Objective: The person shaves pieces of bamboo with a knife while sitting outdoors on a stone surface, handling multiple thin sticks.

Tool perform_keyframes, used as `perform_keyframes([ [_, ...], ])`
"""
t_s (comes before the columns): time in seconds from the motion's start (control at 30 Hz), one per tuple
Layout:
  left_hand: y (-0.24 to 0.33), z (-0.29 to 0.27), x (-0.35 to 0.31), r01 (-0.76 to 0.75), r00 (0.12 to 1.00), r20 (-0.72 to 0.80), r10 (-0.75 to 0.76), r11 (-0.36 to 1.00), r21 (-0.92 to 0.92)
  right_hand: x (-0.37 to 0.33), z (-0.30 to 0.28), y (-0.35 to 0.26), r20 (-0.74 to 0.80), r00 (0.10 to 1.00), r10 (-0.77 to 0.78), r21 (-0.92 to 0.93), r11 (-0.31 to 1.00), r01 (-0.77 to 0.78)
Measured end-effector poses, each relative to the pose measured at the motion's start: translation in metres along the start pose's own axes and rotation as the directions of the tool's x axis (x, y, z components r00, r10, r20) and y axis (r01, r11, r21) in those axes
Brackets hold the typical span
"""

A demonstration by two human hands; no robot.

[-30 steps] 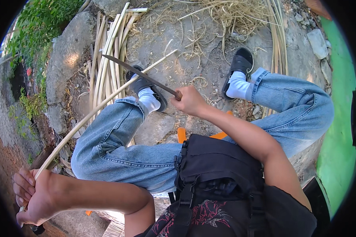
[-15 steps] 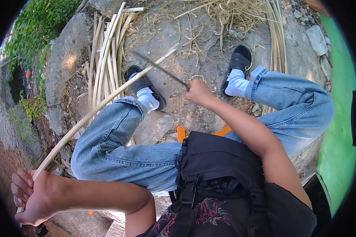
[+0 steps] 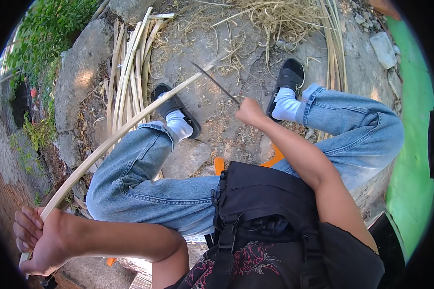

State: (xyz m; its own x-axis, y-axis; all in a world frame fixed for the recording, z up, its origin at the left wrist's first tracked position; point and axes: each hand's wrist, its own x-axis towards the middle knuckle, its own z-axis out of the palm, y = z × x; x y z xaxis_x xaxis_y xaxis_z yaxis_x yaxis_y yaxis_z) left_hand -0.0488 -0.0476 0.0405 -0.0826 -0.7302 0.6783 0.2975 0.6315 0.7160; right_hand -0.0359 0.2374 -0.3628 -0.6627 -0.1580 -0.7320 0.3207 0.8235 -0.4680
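Note:
A long pale strip of split bamboo (image 3: 113, 138) slants from the lower left up over my left knee and sandal. My left hand (image 3: 39, 237) is closed around its near end. In my right hand (image 3: 250, 112), out between my feet, is a knife (image 3: 218, 85) with a long, thin dark blade. The fist hides its handle. The blade points up and left, its tip over the far part of the strip; whether they touch I cannot tell.
Cut strips (image 3: 126, 82) lie piled beyond my left foot, with more strips (image 3: 333, 53) past my right foot. Curly shavings (image 3: 289, 21) cover the far ground. A green wall (image 3: 410, 144) stands at right, rocks and plants at left. A black bag (image 3: 270, 192) rests on my lap.
My right hand has moved a little right and nearer to me, taking the knife tip rightward along the strip toward its far end. My left hand and the strip have hardly moved.

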Motion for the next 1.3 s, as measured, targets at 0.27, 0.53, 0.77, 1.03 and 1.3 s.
perform_keyframes([
  [0.27,-0.001,-0.006,0.006,-0.015,0.998,0.068,0.019,0.998,-0.059,-0.071,-0.026,-0.113,-0.047,0.9,-0.433,0.187,0.881,0.434],
  [0.53,0.002,0.005,-0.003,-0.023,0.999,0.024,0.023,1.0,-0.007,-0.007,-0.003,-0.022,0.003,1.0,0.008,0.064,0.998,-0.008],
  [0.77,0.003,-0.005,0.0,-0.051,0.997,0.064,0.053,0.998,-0.033,-0.085,-0.019,-0.115,-0.127,0.809,-0.573,0.154,0.795,0.587],
  [1.03,0.002,0.0,-0.007,-0.015,0.999,-0.045,0.018,0.997,0.074,-0.026,0.004,-0.035,0.017,0.998,0.067,0.058,0.996,-0.068],
  [1.3,0.001,0.004,-0.002,0.02,0.982,-0.188,-0.002,0.995,0.094,-0.048,-0.014,-0.07,-0.085,0.86,-0.502,0.197,0.838,0.509],
])
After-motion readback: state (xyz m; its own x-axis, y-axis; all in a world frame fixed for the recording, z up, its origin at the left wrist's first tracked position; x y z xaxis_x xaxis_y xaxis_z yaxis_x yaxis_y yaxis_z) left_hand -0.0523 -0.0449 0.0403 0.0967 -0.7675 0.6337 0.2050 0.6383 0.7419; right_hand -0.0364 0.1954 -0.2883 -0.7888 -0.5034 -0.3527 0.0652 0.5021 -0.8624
